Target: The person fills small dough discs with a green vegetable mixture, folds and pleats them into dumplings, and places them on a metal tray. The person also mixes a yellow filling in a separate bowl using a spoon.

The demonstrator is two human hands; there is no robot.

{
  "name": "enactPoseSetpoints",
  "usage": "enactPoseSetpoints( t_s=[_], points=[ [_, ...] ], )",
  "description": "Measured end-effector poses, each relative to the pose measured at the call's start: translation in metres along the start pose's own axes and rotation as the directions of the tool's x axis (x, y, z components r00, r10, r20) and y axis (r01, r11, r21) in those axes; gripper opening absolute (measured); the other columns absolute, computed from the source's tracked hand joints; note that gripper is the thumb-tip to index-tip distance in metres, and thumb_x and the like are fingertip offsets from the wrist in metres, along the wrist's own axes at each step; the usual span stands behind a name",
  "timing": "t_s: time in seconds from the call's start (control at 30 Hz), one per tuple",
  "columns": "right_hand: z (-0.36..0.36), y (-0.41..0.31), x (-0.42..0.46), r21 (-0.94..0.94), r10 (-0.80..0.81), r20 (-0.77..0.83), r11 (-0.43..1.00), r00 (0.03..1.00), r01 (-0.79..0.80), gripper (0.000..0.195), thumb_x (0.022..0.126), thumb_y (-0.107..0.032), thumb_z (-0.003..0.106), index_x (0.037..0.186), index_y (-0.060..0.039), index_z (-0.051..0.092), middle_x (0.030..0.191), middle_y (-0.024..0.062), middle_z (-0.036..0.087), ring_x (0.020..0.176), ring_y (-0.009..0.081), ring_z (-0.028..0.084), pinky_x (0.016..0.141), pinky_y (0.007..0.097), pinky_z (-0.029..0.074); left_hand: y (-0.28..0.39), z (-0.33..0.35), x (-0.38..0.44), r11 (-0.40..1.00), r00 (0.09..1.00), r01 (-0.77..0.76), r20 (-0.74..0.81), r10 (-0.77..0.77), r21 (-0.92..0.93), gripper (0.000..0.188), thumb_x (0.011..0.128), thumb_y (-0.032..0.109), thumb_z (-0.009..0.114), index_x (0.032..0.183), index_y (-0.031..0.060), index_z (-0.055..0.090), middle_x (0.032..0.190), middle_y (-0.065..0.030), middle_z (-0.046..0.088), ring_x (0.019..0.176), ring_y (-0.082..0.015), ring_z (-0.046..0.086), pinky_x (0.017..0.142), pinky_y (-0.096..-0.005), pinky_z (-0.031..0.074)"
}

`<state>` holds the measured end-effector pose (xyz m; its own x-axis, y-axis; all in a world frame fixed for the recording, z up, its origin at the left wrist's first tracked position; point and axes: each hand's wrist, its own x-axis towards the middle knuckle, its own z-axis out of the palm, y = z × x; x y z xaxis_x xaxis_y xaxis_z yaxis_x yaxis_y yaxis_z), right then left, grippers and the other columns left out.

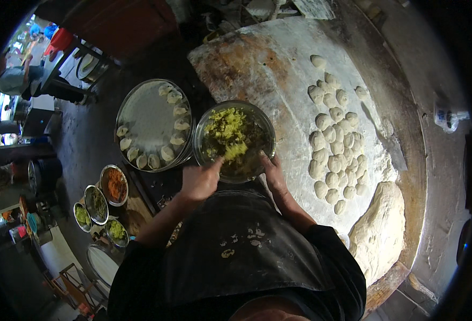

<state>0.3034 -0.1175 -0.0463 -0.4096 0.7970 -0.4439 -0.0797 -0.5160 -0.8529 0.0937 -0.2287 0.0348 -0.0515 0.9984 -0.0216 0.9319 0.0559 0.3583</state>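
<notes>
A round metal bowl (pixel 247 176) in front of me holds a yellow-green chopped filling (pixel 226 124) over a darker, wet one. At its right rim is my right hand (pixel 274 170), thumb over the edge, gripping the bowl. My left hand (pixel 203 178) is at the near left side of the bowl, fingers towards the filling; it is blurred, and whether it holds a utensil I cannot tell. Left of the bowl, a round tray (pixel 150 116) carries several folded dumplings (pixel 166 153) along its edge. Many small dough pieces (pixel 334 163) lie on the floured worktop to the right.
A large dough mass (pixel 380 232) rests at the worktop's (pixel 300 48) near right corner, with a scraper (pixel 396 154) above it. Several bowls of chopped fillings, one orange (pixel 114 184), stand at the lower left. Far off at the upper left is a person (pixel 15 80) beside a table.
</notes>
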Motion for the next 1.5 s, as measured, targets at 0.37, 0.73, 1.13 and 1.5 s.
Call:
enactPoseSetpoints(
  t_s=[0.37, 0.73, 1.13, 1.5],
  points=[
    [0.022, -0.018, 0.01, -0.094, -0.074, -0.013, 0.993, 0.997, 0.073, 0.047, 0.097, -0.031, 0.06, 0.132, -0.0007, 0.051, 0.118, 0.0039, 0.059, 0.107, 0.0147, 0.051, 0.094, 0.0296, 0.04, -0.069, -0.023, 0.057, 0.983, 0.968, -0.07, -0.226, 0.108, 0.173, 0.036, 0.085, 0.01, 0.059, 0.121, 0.0105, 0.064, 0.059, -0.0102, 0.06, 0.044, -0.024, 0.054, 0.039, -0.0372, 0.042],
    [0.049, -0.013, 0.043, -0.179, -0.069, -0.084, 0.982, 0.994, 0.053, 0.049, 0.096, -0.035, 0.06, 0.128, 0.0011, 0.052, 0.115, 0.0057, 0.059, 0.106, 0.0165, 0.051, 0.095, 0.0311, 0.039, -0.082, -0.042, 0.052, 0.99, 0.984, -0.141, 0.112, 0.142, -0.013, 0.037, 0.083, 0.012, 0.058, 0.12, 0.0109, 0.063, 0.054, -0.0093, 0.059, 0.045, -0.0262, 0.059, 0.042, -0.0391, 0.046],
    [0.081, -0.031, 0.067, -0.202, -0.09, -0.092, 0.977, 0.992, 0.07, 0.039, 0.097, -0.029, 0.06, 0.125, -0.0009, 0.055, 0.112, 0.0013, 0.06, 0.1, 0.014, 0.052, 0.091, 0.0295, 0.041, -0.099, -0.022, 0.057, 0.986, 0.987, -0.14, -0.087, 0.133, -0.086, 0.038, 0.089, 0.013, 0.058, 0.125, 0.0029, 0.06, 0.051, -0.0095, 0.055, 0.036, -0.0218, 0.047, 0.036, -0.0409, 0.038],
    [0.048, -0.046, 0.123, -0.271, -0.067, 0.012, 0.96, 0.998, 0.068, 0.05, 0.099, -0.032, 0.057, 0.136, -0.0003, 0.046, 0.129, 0.0098, 0.057, 0.115, 0.0212, 0.051, 0.1, 0.0343, 0.038, -0.105, -0.013, 0.139, 0.955, 0.891, -0.291, -0.35, 0.29, 0.052, 0.036, 0.089, 0.015, 0.061, 0.125, 0.0114, 0.064, 0.057, -0.0086, 0.061, 0.039, -0.0193, 0.05, 0.037, -0.0357, 0.041]
  ],
)
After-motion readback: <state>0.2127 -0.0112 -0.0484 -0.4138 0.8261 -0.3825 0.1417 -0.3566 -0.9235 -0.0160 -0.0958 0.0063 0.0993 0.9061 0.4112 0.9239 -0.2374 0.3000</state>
